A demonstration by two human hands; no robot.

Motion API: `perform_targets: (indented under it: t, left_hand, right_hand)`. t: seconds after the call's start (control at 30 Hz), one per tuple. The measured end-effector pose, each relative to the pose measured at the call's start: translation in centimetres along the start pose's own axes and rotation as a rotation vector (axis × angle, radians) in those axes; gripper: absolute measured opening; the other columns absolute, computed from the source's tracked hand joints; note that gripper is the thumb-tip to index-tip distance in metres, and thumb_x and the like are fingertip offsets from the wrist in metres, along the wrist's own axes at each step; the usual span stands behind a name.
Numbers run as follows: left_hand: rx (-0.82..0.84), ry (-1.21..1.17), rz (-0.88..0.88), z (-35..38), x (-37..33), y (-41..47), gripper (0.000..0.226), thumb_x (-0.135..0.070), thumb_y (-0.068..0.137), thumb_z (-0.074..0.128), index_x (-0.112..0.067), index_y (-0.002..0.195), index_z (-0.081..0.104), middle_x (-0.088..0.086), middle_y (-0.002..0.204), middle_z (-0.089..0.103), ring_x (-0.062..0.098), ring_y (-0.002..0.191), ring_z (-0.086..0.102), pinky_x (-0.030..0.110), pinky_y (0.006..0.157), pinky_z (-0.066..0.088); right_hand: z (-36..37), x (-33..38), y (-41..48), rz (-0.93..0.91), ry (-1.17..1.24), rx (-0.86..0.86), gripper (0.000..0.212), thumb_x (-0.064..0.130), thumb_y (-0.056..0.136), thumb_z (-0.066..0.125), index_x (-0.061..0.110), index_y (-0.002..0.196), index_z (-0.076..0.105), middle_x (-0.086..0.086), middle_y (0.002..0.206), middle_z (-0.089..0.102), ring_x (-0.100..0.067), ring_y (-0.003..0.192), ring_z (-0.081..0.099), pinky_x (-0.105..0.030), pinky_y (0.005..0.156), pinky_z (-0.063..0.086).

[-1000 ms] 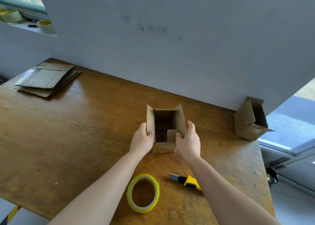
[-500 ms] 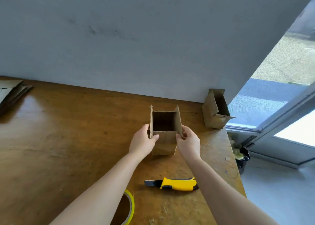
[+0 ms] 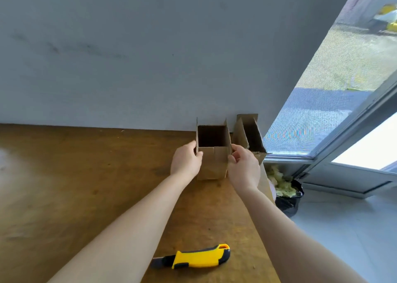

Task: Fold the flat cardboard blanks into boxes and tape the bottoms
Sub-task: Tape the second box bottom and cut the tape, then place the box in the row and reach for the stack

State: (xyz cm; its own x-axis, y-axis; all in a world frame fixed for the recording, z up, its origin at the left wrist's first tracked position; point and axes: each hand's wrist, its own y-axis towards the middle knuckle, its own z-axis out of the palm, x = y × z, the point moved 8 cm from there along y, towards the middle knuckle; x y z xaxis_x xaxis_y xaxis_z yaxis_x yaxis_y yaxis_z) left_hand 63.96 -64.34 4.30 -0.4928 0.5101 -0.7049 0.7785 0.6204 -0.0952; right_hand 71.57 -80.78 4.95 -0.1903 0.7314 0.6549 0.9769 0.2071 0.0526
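Observation:
A small folded cardboard box (image 3: 212,163) stands upright on the wooden table (image 3: 86,186), its top open and its side flaps pointing up. My left hand (image 3: 185,160) grips its left wall, thumb on the front face. My right hand (image 3: 243,168) is at its right wall with fingers curled at the upper edge. A second open cardboard box (image 3: 249,135) stands just behind and to the right, against the grey wall.
A yellow and black utility knife (image 3: 193,258) lies near the table's front edge between my forearms. The table's right edge runs close beside my right arm. Below it sits a black rubbish bag (image 3: 287,194) on the floor by a glass door (image 3: 343,111).
The box has been carried back and to the right, close to the second box by the wall. My view turned right, so the tape roll and the blank stack left the frame.

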Motion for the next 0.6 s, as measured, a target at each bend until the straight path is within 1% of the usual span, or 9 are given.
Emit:
perform_targets:
  t: [0.03,0.1,0.23,0.33,0.43,0.5,0.6]
  left_hand:
    - [-0.009,0.007,0.011,0.2,-0.5,0.6,0.05,-0.027,0.098,0.051,-0.016,0.145,0.039,0.002,0.148,0.044,0.022,0.135,0.043,0.032,0.106,0.039]
    - [-0.021,0.036,0.026,0.7,-1.3,1.8,0.051,-0.028,0.098,0.052,-0.017,0.146,0.039,0.001,0.148,0.044,0.022,0.135,0.043,0.033,0.105,0.04]
    - [0.015,0.139,0.035,2.3,-1.7,3.6,0.052,-0.031,0.098,0.051,-0.019,0.147,0.036,0.002,0.147,0.045,0.024,0.133,0.045,0.035,0.102,0.043]
    - [0.07,0.251,0.06,3.6,-2.0,4.0,0.055,-0.029,0.099,0.049,-0.019,0.15,0.03,0.004,0.147,0.045,0.025,0.131,0.048,0.035,0.098,0.047]
    - [0.095,0.323,0.073,4.1,-2.0,3.8,0.06,-0.029,0.099,0.05,-0.017,0.151,0.024,0.005,0.147,0.045,0.025,0.128,0.05,0.033,0.094,0.049]
    - [0.137,0.337,0.057,4.2,-1.8,3.4,0.065,-0.031,0.098,0.052,-0.016,0.152,0.02,0.007,0.148,0.043,0.026,0.13,0.049,0.034,0.096,0.048]
    - [0.188,0.36,0.042,4.0,-1.5,2.6,0.071,-0.034,0.096,0.055,-0.015,0.152,0.016,0.008,0.148,0.043,0.026,0.13,0.048,0.035,0.096,0.047]
  right_hand:
    - [-0.2,-0.1,0.7,-0.002,-0.035,-0.012,0.037,0.016,0.096,0.052,0.026,0.13,0.059,0.005,0.113,0.064,-0.017,0.101,0.057,-0.025,0.074,0.036]
    - [-0.5,-0.2,2.0,-0.004,-0.097,-0.032,0.036,0.018,0.096,0.052,0.028,0.13,0.059,0.005,0.114,0.064,-0.02,0.102,0.058,-0.026,0.071,0.037]
    - [-0.5,-0.4,3.5,-0.033,-0.19,-0.058,0.032,0.02,0.095,0.054,0.023,0.125,0.063,0.0,0.106,0.061,-0.025,0.096,0.059,-0.031,0.068,0.043]
    - [0.1,-0.7,3.7,-0.08,-0.272,-0.036,0.028,0.019,0.095,0.053,0.02,0.121,0.064,-0.003,0.102,0.059,-0.026,0.099,0.055,-0.03,0.066,0.04]
    - [0.3,-0.9,3.6,-0.108,-0.3,-0.027,0.03,0.019,0.095,0.053,0.018,0.125,0.061,-0.005,0.104,0.061,-0.026,0.103,0.051,-0.035,0.07,0.044]
    - [0.2,-1.1,3.6,-0.105,-0.302,-0.018,0.033,0.02,0.095,0.053,0.02,0.128,0.059,-0.004,0.106,0.06,-0.026,0.105,0.05,-0.036,0.073,0.045]
    - [-0.1,-1.1,3.1,-0.101,-0.317,0.022,0.041,0.025,0.098,0.052,0.022,0.138,0.048,-0.003,0.119,0.057,-0.024,0.114,0.047,-0.037,0.083,0.048]
